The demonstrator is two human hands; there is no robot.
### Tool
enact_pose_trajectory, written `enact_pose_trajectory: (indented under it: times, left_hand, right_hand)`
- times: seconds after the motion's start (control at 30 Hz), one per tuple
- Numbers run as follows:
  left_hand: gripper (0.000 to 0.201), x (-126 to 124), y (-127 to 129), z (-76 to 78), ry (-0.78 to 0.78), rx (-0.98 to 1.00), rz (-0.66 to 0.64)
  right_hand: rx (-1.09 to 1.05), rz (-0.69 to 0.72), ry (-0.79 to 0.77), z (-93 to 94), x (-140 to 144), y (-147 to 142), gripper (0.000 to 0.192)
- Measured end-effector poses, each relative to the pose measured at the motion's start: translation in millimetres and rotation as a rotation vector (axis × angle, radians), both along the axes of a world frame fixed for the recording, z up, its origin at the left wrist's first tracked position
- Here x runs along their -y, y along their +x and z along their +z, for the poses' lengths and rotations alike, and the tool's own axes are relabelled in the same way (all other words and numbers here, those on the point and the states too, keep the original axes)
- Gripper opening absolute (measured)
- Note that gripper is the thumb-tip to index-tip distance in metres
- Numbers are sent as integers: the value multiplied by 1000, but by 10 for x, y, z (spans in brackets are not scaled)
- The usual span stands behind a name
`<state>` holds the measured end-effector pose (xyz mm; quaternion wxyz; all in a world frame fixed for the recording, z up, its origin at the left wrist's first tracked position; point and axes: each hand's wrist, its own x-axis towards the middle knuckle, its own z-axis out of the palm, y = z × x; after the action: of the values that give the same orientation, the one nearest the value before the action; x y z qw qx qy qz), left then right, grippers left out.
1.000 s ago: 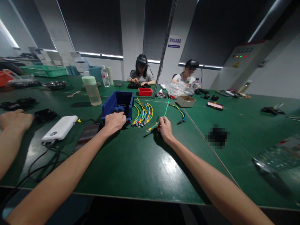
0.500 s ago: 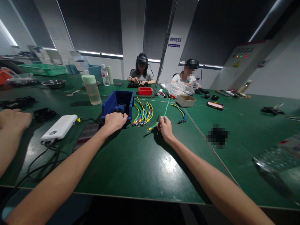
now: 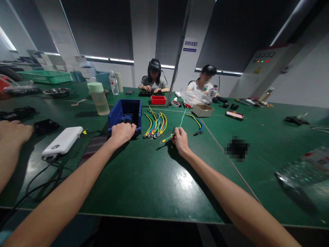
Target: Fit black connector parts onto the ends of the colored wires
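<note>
My left hand (image 3: 122,133) is closed over the front rim of a blue plastic bin (image 3: 138,118); dark parts lie inside the bin. Between the thumb and fingers of my right hand (image 3: 181,140) is a green wire (image 3: 168,138), with a yellow sleeve and ring terminal on its near end. Just right of the bin lies a fanned bunch of yellow, green, blue and red wires (image 3: 156,124) with ring terminals. A few yellow and blue wires (image 3: 196,122) lie past my right hand.
Left of my forearm are a white power bank (image 3: 63,140) with cables and another person's hand (image 3: 16,133). A lidded cup (image 3: 99,99) stands behind. Farther off are a red tray (image 3: 158,100), a cardboard box (image 3: 203,110) and two people. At right lies a plastic bottle (image 3: 304,166).
The blue bin has shifted slightly left and turned a little, with my left hand on its rim. My right hand still holds the green wire in nearly the same place.
</note>
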<state>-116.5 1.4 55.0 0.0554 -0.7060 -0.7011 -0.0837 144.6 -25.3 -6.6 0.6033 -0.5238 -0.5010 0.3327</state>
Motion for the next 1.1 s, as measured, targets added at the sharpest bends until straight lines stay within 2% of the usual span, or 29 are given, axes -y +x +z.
enact_pose_trajectory:
  times: [0.37, 0.67, 0.93, 1.1]
  left_hand:
    - [58, 3, 13, -41, 121, 35, 13]
    - [37, 107, 108, -34, 203, 97, -47]
    - [38, 139, 138, -52, 369, 234, -100]
    - [40, 183, 161, -56, 421, 298, -162]
  right_hand:
    - [49, -62, 26, -1, 17, 11, 31]
    - [45, -64, 17, 7, 22, 10, 28]
    - [34, -82, 37, -12, 14, 17, 31]
    - [33, -95, 36, -4, 18, 12, 31]
